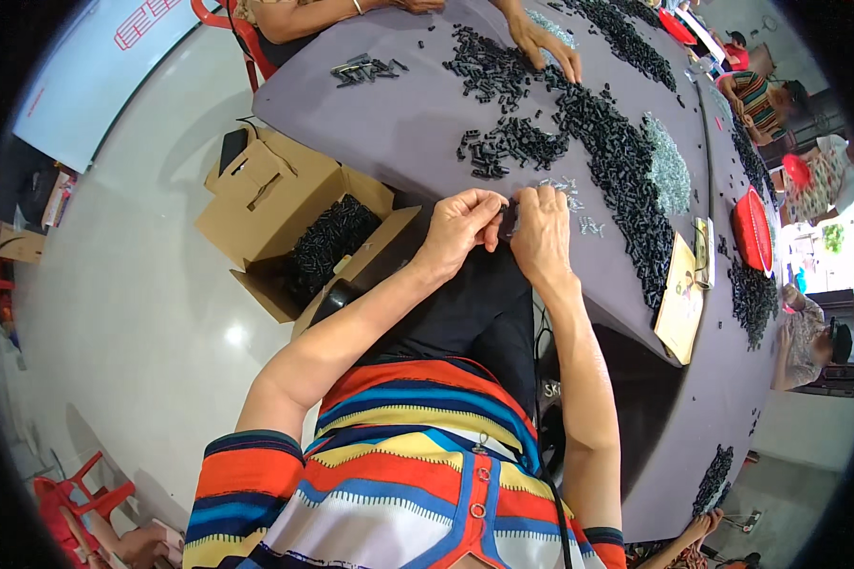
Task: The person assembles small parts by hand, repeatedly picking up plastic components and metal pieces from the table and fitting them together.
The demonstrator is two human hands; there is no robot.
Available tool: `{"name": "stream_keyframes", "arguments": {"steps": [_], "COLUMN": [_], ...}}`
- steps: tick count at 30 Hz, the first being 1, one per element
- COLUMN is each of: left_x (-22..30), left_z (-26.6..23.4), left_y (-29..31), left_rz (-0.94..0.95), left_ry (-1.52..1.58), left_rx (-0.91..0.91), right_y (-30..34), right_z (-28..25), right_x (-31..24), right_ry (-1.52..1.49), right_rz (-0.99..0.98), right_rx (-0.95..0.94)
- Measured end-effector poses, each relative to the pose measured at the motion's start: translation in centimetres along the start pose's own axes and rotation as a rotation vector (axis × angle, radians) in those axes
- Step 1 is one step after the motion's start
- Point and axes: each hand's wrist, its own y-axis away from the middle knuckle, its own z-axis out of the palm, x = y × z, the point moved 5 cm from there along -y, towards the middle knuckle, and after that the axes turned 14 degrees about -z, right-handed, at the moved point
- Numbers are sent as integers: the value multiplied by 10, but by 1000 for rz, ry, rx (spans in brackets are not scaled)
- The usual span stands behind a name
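Observation:
My left hand (465,228) and my right hand (544,232) are close together at the near edge of the table, above my lap. A small black plastic piece (504,205) is pinched between the thumb and forefinger of my left hand. The fingers of my right hand are curled closed, and what they hold is mostly hidden; something pale shows beside the thumb. Just past my right hand lie a few loose clear pieces (590,227). Beyond them stretches a long heap of short black tubular pieces (617,180), with a mound of clear pieces (669,166) along its right side.
An open cardboard box (289,185) with black pieces (337,232) stands at my left. Right of the heap are a clipboard (704,251), a yellowish card (681,302) and a red basket (752,232). Across the table, a co-worker's hand (544,47) reaches into black pieces. Other people sit around.

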Motion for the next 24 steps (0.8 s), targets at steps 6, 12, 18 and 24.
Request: {"name": "stream_keyframes", "arguments": {"steps": [6, 12, 18, 24], "left_x": [-4, -10, -18, -28], "left_z": [5, 14, 20, 28], "left_y": [4, 10, 11, 18], "left_rz": [-37, -95, -100, -169], "left_ry": [32, -31, -3, -76], "left_rx": [-51, -39, -37, -30], "right_y": [21, 40, 68, 91], "right_z": [1, -13, -27, -24], "right_x": [0, 7, -3, -6], "right_ry": [-97, -374, -852, -1044], "right_rz": [46, 137, 436, 609], "right_rx": [114, 331, 256, 351]}}
